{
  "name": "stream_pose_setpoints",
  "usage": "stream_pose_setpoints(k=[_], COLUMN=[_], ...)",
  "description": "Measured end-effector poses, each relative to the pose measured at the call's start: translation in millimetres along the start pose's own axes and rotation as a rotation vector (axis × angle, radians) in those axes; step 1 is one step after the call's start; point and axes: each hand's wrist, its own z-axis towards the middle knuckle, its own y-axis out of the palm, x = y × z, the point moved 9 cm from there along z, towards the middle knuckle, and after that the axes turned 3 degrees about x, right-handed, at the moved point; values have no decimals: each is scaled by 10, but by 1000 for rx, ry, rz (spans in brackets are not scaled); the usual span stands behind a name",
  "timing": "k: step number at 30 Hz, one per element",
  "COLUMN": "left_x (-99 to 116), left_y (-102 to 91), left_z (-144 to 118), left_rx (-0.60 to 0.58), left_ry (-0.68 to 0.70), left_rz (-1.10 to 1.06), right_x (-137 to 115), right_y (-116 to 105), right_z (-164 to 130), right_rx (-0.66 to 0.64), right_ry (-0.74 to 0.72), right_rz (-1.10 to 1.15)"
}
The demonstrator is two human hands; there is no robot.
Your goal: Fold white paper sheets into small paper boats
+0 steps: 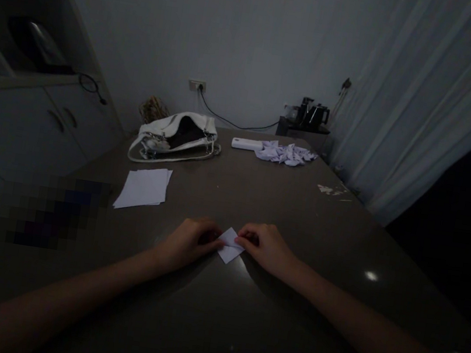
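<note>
Pressing a small folded paper (pixel 230 246) flat on the dark worktop (pixel 299 221), we have both hands on it near the front middle of the surface. Left hand (pixel 188 244) comes in from the left, its fingers (pixel 212 242) bearing down on the paper's left edge; right hand (pixel 265 247) mirrors it, fingers (pixel 246 237) pinning the upper right edge. Neither hand is clenched around the piece: fingertips hold it down against the surface, and the white corner showing between them points toward us. Judged progress: the sheet is already folded down to a small angular shape, so early creases appear done, though it does not yet look like a finished piece; dim light hides the fold lines. Farther back left, a stack of flat sheets (pixel 143 187) lies untouched. Near the far edge sits a heap of small folded pieces (pixel 285 153), just beside a white case (pixel 247 143). A white handbag (pixel 175 137) lies open at back left.
</note>
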Motion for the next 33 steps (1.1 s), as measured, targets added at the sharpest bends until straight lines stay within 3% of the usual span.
stream_pose_setpoints(k=[5,16,24,30,33], left_x=[0,-48,-116,-187,-194], left_y=[-5,-23,-10,-46,7], left_z=[-2,-26,12,22,27], left_rx=[36,34,85,128,69], left_ry=[12,-88,-182,-263,-274], left_rz=[-24,-203,-712,-735,-735], right_x=[-124,-209,-103,-31,-42], right_y=[-46,-43,-4,-2,-77], right_z=[-42,-77,-73,-40,-50], right_rx=[62,40,60,106,167], right_ry=[-124,-165,-85,-51,-64], right_rz=[-46,178,400,474,449])
